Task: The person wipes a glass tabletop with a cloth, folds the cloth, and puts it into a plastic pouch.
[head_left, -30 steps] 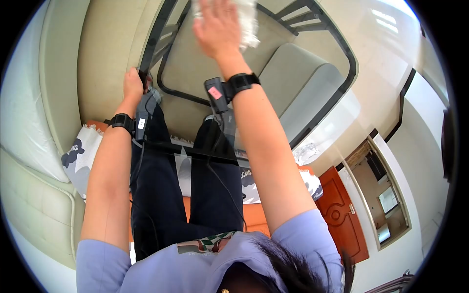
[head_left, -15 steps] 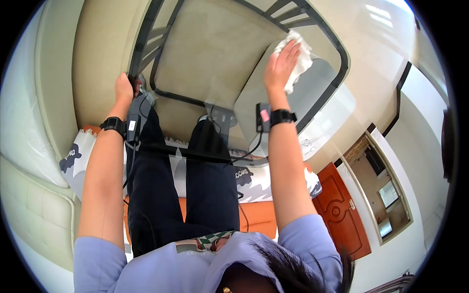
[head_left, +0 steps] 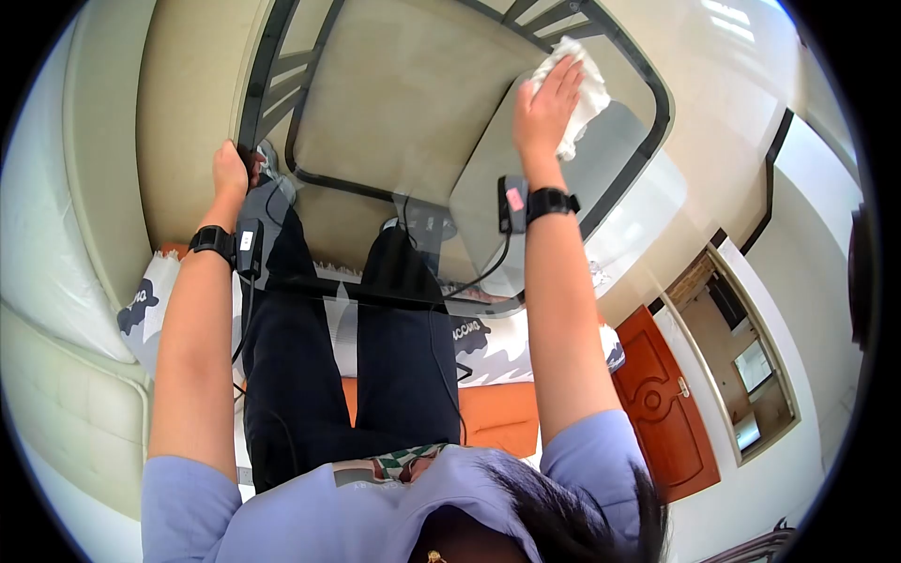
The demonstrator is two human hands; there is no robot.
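A glass-topped table (head_left: 621,174) with a dark rim stands over my legs. My right hand (head_left: 542,122) lies on a white cloth (head_left: 588,97), palm side down against the glass near the table's far right part. The cloth is crumpled and spreads out past my fingers on the right. At the left rim, my left hand (head_left: 228,174) is closed around the dark edge, thumb side up, with some fingertips showing beneath it. Each wrist wears a black strap carrying a small cabled box, such as the right box (head_left: 512,205).
Under the glass are a dark lower frame and a grey panel (head_left: 488,197). Behind my legs is an orange seat (head_left: 502,418) with a grey-and-white patterned cover (head_left: 507,352). A cream padded piece (head_left: 70,394) stands left; a red-brown door (head_left: 662,403) is at right.
My right hand and the white cloth have slid a little farther away and slightly right over the glass. My left hand keeps its grip on the rim.
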